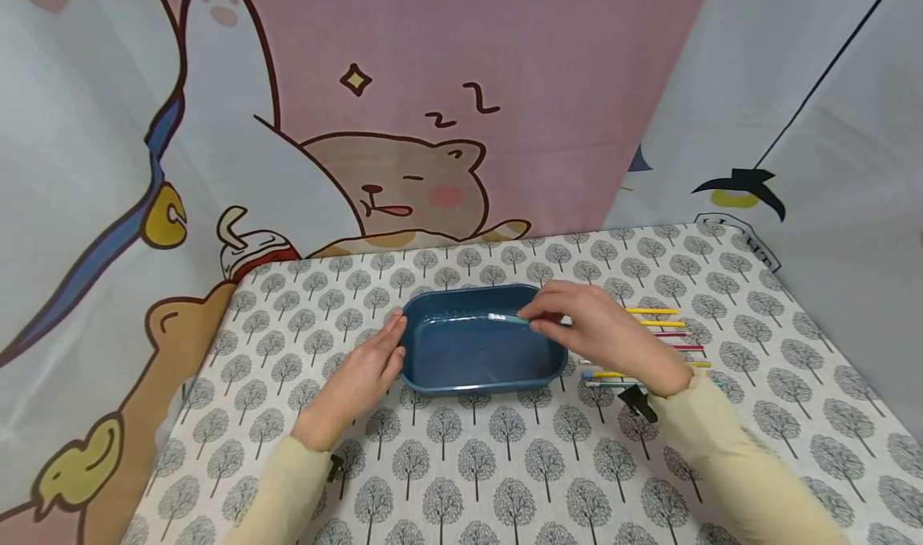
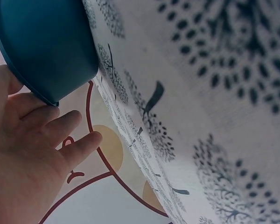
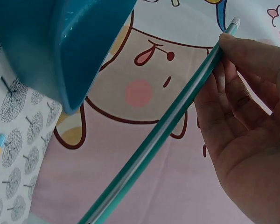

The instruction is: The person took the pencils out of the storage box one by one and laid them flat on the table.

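A dark blue rectangular tray [image 1: 461, 357] with raised walls sits on the cloth. My left hand [image 1: 360, 377] touches its left end, fingers fairly straight along the rim; the left wrist view shows the hand [image 2: 32, 144] at the tray's edge [image 2: 46, 51]. Above the tray's right part, my right hand [image 1: 594, 324] pinches a green pencil [image 3: 149, 135] between thumb and fingers, close to its pale eraser end. In the right wrist view this pencil, with a silver stripe, slants across in front of the hand [image 3: 252, 107]. Most of it is hidden behind the hand in the head view.
Several pencils, among them a yellow pencil [image 1: 659, 324] and a red pencil [image 1: 681, 348], lie on the table to the right, partly under my right forearm. A tree-patterned cloth [image 1: 447, 465] covers the table. Behind it hangs a cartoon-printed curtain [image 1: 562, 88].
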Tool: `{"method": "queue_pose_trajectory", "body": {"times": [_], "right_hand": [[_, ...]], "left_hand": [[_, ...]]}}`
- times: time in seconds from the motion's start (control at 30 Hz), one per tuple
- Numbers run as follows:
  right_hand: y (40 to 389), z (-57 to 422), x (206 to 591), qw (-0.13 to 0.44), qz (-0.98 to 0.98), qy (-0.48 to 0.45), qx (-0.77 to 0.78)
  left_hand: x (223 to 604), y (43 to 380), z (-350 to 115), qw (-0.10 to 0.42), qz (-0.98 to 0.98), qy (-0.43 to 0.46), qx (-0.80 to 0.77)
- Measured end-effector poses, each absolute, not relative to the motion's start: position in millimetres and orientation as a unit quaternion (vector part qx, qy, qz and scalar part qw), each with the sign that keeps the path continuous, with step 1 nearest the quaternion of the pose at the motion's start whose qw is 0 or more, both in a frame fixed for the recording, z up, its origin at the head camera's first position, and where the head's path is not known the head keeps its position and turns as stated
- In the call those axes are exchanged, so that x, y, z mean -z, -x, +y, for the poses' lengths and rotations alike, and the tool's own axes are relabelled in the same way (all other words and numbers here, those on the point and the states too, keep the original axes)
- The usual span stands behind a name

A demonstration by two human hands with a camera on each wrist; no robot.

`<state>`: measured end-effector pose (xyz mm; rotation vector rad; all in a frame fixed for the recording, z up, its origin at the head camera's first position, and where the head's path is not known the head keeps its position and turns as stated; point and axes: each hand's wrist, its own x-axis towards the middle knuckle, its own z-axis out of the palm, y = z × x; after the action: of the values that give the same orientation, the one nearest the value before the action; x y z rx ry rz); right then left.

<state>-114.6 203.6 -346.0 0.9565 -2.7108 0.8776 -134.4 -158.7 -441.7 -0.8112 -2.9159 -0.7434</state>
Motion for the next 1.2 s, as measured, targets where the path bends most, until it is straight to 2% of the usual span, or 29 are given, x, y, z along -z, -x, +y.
{"method": "queue_pose_trajectory", "body": {"times": [1.2], "right_hand": [[78.1, 273.3, 359.4, 0.146, -0.912, -0.289, -0.253]], "left_hand": [[440.7, 134.6, -158.1, 0.006, -0.937, 0.257, 0.235]]}}
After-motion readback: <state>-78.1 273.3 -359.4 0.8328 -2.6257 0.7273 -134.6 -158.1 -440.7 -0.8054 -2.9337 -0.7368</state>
